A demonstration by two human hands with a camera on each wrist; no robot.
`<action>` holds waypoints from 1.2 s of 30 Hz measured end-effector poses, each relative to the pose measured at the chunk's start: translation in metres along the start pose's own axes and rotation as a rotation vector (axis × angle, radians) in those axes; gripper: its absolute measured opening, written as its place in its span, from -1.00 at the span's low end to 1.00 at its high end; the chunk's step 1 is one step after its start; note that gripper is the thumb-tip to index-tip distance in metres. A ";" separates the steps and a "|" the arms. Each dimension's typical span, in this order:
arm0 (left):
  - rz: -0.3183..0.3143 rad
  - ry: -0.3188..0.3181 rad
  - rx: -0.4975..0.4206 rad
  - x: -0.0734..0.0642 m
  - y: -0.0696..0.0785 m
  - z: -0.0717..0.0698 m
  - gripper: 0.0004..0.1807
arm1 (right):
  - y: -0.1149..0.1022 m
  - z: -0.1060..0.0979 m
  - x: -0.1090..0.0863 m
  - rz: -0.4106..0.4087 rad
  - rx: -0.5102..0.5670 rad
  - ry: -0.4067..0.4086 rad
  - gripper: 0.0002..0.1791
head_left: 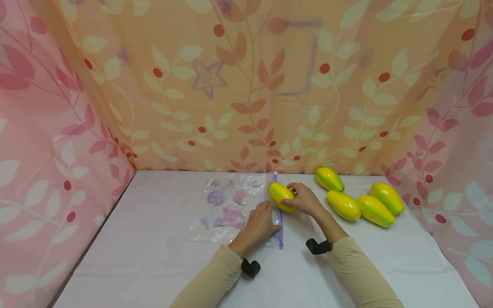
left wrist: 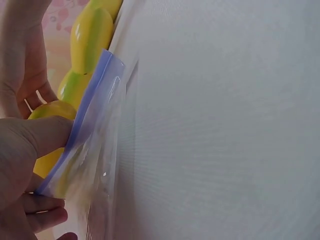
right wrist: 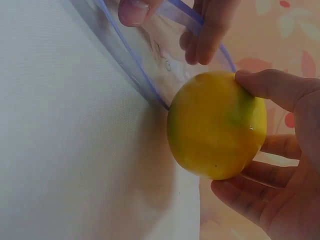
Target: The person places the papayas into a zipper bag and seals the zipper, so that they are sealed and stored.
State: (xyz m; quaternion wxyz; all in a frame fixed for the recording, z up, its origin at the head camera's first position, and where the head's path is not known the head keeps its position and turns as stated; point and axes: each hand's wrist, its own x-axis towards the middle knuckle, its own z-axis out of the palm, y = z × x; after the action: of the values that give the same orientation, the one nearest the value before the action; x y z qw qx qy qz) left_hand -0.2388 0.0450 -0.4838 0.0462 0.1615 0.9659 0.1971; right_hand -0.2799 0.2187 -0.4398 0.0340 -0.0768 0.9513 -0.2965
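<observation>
A clear zip bag [head_left: 224,196] with a purple zip edge and pink and purple prints lies on the white table. My left hand [head_left: 259,224] holds its mouth apart, thumb [left wrist: 52,132] at one side of the purple edge and fingers at the other. In my right hand [head_left: 304,199] is a yellow-green toy papaya [right wrist: 215,125], gripped between thumb and fingers. The papaya's end faces the bag's mouth and overlaps the purple edge in the right wrist view.
Several more yellow-green papayas lie in a group at the right of the table, one of them [head_left: 344,205] nearest my right forearm. A floral curtain [head_left: 246,85] hangs behind the table and down both sides. Each wrist wears a small black camera mount [head_left: 317,246].
</observation>
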 end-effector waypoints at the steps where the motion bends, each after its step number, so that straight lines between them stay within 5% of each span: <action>1: 0.009 0.006 -0.007 -0.001 0.000 0.000 -0.07 | 0.000 0.000 0.000 -0.003 -0.007 0.002 -0.29; 20: 0.175 0.142 -0.041 -0.004 0.002 -0.007 -0.08 | 0.003 0.008 0.002 0.019 -0.005 0.088 -0.30; 29: 0.149 0.242 -0.150 -0.004 0.001 -0.004 -0.32 | 0.001 0.011 0.003 0.050 0.012 0.087 -0.28; 36: 0.037 0.301 -0.220 -0.003 0.001 0.000 -0.19 | 0.000 0.012 0.004 0.079 0.025 0.070 -0.29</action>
State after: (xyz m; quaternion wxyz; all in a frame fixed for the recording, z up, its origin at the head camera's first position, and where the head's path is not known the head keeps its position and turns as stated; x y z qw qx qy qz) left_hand -0.2357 0.0448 -0.4834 -0.0849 0.1420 0.9314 0.3241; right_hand -0.2823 0.2110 -0.4496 0.0135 -0.0285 0.9505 -0.3091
